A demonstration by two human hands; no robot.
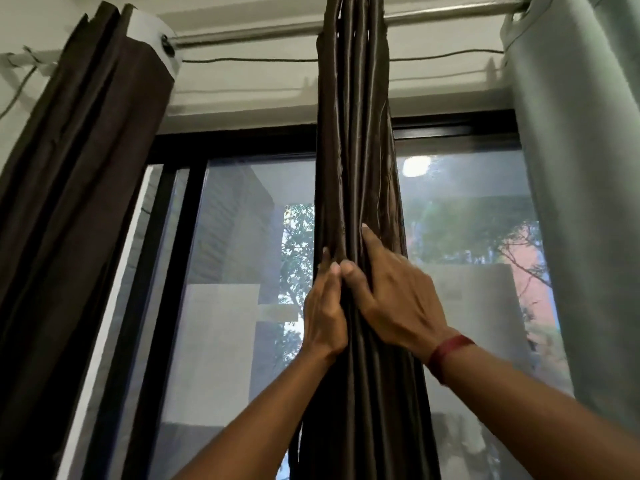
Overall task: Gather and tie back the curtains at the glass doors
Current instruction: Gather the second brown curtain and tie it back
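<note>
Glass doors (235, 306) behind, gathered curtain (360, 150) clasped between left hand (323, 313) and right hand (398, 299)

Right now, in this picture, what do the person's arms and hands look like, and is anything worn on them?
The left forearm and the right forearm are bare, with no sleeve in view. The right hand has a dark red thread band around its wrist. The left hand and its wrist carry nothing. There are no gloves, and I see no ring or watch.
</note>
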